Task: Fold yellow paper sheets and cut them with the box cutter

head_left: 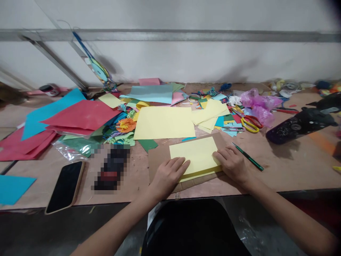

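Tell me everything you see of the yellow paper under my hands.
The pale yellow paper is plain, smooth and rectangular. Its near edge shows a raised upper layer over another yellow layer; fold or second sheet, I can't tell. It lies slightly turned on brown cardboard, left of a green pen, your left hand on its near-left corner, right hand on its right side.

Soft light, diffuse shadows on the wall (pixel 170 60), dark top-right corner, pixelated patch (pixel 111 170)

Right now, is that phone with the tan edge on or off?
The phone looks off: its screen is plain black, with nothing lit.
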A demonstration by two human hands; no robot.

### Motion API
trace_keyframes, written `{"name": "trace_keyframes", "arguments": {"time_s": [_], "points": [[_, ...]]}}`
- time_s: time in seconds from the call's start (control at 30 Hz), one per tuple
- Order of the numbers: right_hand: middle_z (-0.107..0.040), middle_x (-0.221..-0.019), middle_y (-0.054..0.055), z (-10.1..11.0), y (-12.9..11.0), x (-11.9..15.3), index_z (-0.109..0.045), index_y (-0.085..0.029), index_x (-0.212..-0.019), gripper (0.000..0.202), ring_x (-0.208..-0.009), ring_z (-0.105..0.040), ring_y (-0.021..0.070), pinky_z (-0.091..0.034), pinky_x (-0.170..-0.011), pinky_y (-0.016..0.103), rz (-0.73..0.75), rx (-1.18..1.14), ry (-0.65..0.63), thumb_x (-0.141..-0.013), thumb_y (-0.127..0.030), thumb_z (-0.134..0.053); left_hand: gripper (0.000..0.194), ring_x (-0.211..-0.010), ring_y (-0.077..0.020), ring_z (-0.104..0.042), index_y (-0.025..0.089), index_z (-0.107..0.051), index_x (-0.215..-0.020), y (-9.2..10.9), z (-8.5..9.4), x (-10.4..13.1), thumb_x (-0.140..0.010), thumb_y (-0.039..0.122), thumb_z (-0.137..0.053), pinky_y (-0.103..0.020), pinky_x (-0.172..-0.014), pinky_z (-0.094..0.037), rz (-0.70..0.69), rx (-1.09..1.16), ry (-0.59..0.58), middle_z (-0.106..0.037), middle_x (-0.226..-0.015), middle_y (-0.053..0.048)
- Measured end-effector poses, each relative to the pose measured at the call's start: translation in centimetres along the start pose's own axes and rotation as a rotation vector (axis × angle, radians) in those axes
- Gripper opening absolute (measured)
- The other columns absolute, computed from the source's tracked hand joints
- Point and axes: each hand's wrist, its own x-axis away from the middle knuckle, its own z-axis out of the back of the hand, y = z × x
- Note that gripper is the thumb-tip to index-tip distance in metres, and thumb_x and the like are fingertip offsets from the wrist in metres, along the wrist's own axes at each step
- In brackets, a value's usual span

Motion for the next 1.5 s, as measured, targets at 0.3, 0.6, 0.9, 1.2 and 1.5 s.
{"name": "trace_keyframes", "arguments": {"time_s": [0.3,0.6,0.9,1.2,1.5], "points": [[-0.074,-0.101,0.011,1.5,-0.7,0.6,-0.069,-0.015,-0.110,0.025,-0.091,-0.066,0.0250,-0.045,-0.092,0.041,0.148,0.106,0.023,-0.093,-0.006,-0.054,0.034,-0.107,-0.0266,-0.069,0.011,-0.067,-0.126,-0.1,0.2,0.0,-0.102,0.007,-0.044,-0.037,-0.083,-0.059,-0.103,-0.034,0.154,-0.073,-0.121,-0.016],[-0.076,-0.109,0.011,0.9,-0.9,1.5,-0.068,-0.017,-0.107,0.028,-0.100,-0.069,0.0235,-0.049,-0.099,0.038,0.154,0.130,0.136,-0.097,-0.001,-0.047,0.034,-0.113,-0.0277,-0.069,0.012,-0.068,-0.127,-0.2,-0.1,0.6,-0.102,0.008,-0.045,-0.040,-0.090,-0.061,-0.113,-0.018,0.147,-0.074,-0.125,-0.015],[-0.075,-0.102,0.012,0.6,-1.1,1.7,-0.068,-0.017,-0.096,0.025,-0.097,-0.069,0.0241,-0.051,-0.096,0.038,0.150,0.130,0.129,-0.096,-0.002,-0.048,0.035,-0.114,-0.0261,-0.072,0.013,-0.068,-0.125,-0.4,-0.2,1.0,-0.100,0.006,-0.044,-0.041,-0.096,-0.061,-0.118,0.018,0.135,-0.074,-0.126,-0.016],[-0.075,-0.110,0.013,1.0,-0.5,2.1,-0.071,-0.016,-0.103,0.026,-0.108,-0.069,0.0259,-0.053,-0.103,0.041,0.167,0.082,0.100,-0.095,-0.001,-0.051,0.031,-0.120,-0.0253,-0.071,0.014,-0.068,-0.120,-0.9,-1.0,1.9,-0.099,0.005,-0.046,-0.040,-0.101,-0.062,-0.075,0.060,0.144,-0.073,-0.130,-0.015],[-0.076,-0.117,0.013,0.2,-0.1,3.1,-0.071,-0.015,-0.112,0.031,-0.118,-0.069,0.0268,-0.054,-0.109,0.045,0.172,0.046,0.128,-0.096,-0.002,-0.049,0.031,-0.121,-0.0263,-0.071,0.014,-0.066,-0.117,-1.3,-1.6,2.4,-0.099,0.005,-0.044,-0.042,-0.101,-0.063,-0.048,0.111,0.123,-0.071,-0.135,-0.016]]}}
